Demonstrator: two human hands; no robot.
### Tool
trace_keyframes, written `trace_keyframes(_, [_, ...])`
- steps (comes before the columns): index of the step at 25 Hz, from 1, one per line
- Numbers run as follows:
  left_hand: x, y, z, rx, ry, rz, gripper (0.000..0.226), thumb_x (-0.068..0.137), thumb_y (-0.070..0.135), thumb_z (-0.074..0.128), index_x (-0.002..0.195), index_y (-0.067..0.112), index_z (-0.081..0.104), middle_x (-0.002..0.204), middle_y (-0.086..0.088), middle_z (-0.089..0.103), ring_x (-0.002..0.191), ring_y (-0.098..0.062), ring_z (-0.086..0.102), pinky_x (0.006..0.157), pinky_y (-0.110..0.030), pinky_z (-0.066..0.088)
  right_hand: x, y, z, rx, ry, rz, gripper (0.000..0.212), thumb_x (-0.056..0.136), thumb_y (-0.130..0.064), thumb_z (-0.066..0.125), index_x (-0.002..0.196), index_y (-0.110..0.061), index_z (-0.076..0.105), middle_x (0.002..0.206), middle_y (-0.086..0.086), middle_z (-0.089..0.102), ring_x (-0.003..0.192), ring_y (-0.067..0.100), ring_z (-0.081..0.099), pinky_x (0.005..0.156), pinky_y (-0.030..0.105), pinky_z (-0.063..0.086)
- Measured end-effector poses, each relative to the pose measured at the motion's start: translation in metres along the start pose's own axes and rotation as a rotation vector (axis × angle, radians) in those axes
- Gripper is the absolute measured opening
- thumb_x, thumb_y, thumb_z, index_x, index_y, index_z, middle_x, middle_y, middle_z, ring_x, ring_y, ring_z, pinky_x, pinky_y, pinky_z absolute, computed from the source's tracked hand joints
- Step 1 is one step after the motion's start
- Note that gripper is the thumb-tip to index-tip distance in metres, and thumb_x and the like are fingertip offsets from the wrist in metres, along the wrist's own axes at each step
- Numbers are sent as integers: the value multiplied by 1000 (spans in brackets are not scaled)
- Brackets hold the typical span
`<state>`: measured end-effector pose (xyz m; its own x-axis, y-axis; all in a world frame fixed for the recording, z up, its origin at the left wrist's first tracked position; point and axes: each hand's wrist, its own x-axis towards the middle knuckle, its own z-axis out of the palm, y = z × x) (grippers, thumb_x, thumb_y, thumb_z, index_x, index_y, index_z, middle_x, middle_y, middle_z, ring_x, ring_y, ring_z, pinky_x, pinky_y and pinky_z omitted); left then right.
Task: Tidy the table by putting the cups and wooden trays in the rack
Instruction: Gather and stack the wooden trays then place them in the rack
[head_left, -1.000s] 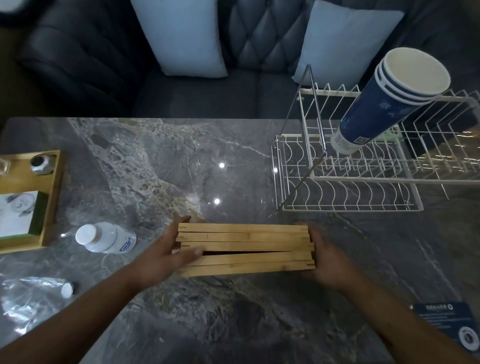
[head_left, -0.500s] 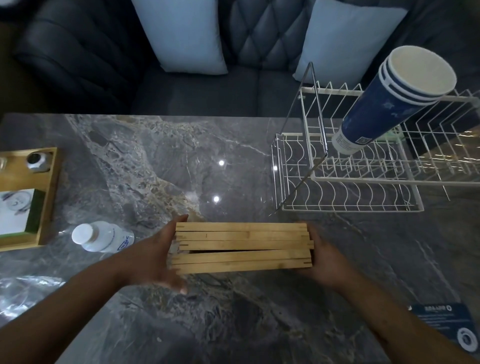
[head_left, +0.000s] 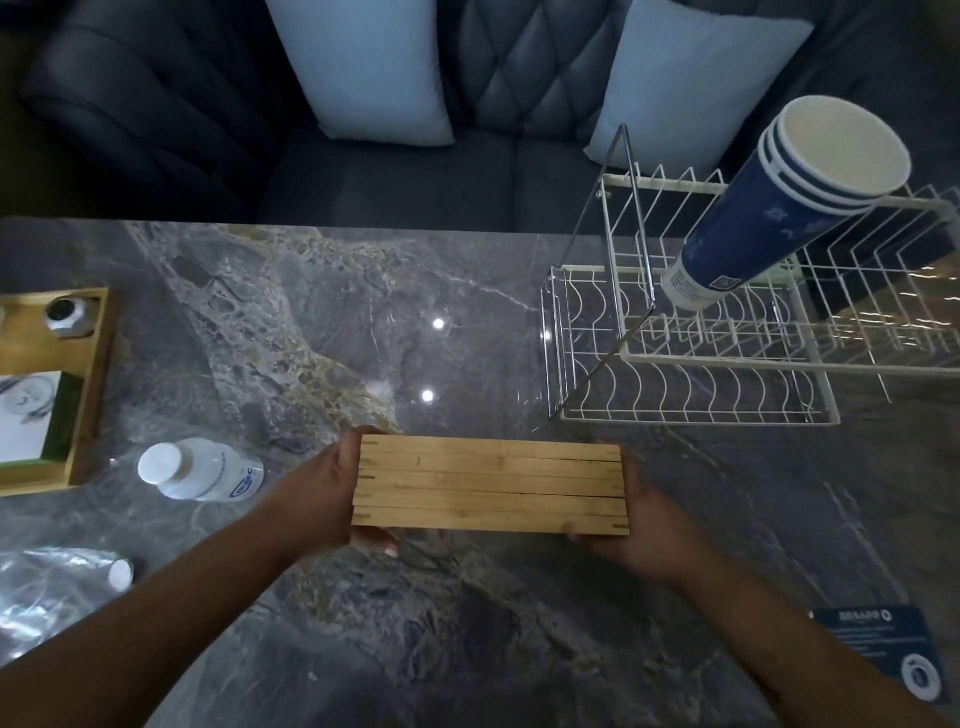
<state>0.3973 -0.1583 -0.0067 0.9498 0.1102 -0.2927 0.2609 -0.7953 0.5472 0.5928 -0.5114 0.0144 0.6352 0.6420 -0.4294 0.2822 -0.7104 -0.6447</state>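
Head view: a stack of wooden trays (head_left: 491, 483) sits between both hands over the near middle of the table (head_left: 467, 649), with its long edges turned up to the camera so that five strips of pale wood show. The left hand (head_left: 317, 499) clamps the left end, with the thumb curled under the near corner and the fingertips just showing at the far corner. The right hand (head_left: 649, 535) clasps the right end; most of its fingers are hidden behind the wood. Whether the stack is lifted clear or resting on the table cannot be told from this angle.

The rack (head_left: 727, 364) stands just beyond and to the right, with a nest of cups (head_left: 779, 208) already leaning in its upper tier and the lower wire slots bare.

The trays look stiff and fairly light, and they are not fragile. The risk is that they are loose pieces: smooth wood faces can slide on each other, so the middle ones may slip out if the squeeze slackens or the stack tilts endwise. Pressing inward from both ends, as now, with thumbs below and fingers across the far side, seems the soundest hold. Keeping the stack level on the way to the rack should stop it fanning out. The wire slots are narrow, so the trays will probably need feeding in singly or as a thin set, edge down
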Motion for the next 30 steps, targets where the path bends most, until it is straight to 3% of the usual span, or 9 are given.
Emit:
trace_keyframes(5, [-1,5,3,-103,0,-11,91,69,49,84,142,22,37,126,11,50,110,-12,64,84,-36,60,1,5,2,-22,30,2,96,59,-67,80,139,-49,29,119,-29,60,103,-8,62,87,17,51])
trace_keyframes(7, [-1,9,-1,-195,-9,-27,92,69,49,85,141,29,30,125,16,55,110,-5,64,85,-33,59,-1,7,-2,8,32,17,98,58,-66,83,138,-49,30,114,-37,58,98,-19,57,84,2,44])
trace_keyframes(12, [-2,23,-20,-484,-191,-160,100,62,42,92,142,45,32,121,23,64,114,3,61,91,-26,51,-20,5,-23,287,-144,140,97,61,-26,98,135,-46,37,112,-36,66,103,-20,60,79,-3,44])
trace_keyframes(14, [1,33,-23,-656,-252,-223,95,61,30,93,139,44,40,122,17,67,114,-2,64,92,-32,54,-33,1,-26,480,-175,178,95,61,-9,92,140,-28,43,116,-22,71,101,-14,65,80,4,49])
trace_keyframes(16, [4,45,-23,-846,-319,-309,92,57,24,91,138,35,49,122,6,72,111,-10,69,89,-33,57,-47,-3,-27,722,-169,218,80,63,2,81,135,-11,50,117,-1,75,101,5,72,78,18,57])
trace_keyframes(19, [11,65,-16,-913,-412,-407,86,44,35,88,126,21,65,117,-1,77,110,-21,70,97,-40,56,-62,-1,-25,974,-108,322,72,51,-12,84,120,-9,60,98,6,81,85,20,78,64,28,61])
trace_keyframes(22, [21,80,-6,-910,-427,-524,84,36,35,86,115,14,69,121,-12,73,115,-30,66,109,-51,47,-75,9,-19,1125,-73,503,80,43,-25,84,118,-8,64,101,18,79,84,31,78,62,39,63])
trace_keyframes(26, [33,96,1,-973,-518,-495,86,50,35,85,131,16,62,123,-10,75,119,-35,67,111,-61,43,-97,24,-12,1249,-40,664,65,60,-17,77,122,-4,63,109,25,75,90,39,76,70,45,63])
trace_keyframes(30, [38,118,19,-1053,-620,-464,95,62,65,86,140,21,54,131,-5,72,122,-30,67,112,-57,44,-136,37,-13,1375,74,723,60,59,-15,76,116,-4,66,105,28,75,82,42,76,60,48,62])
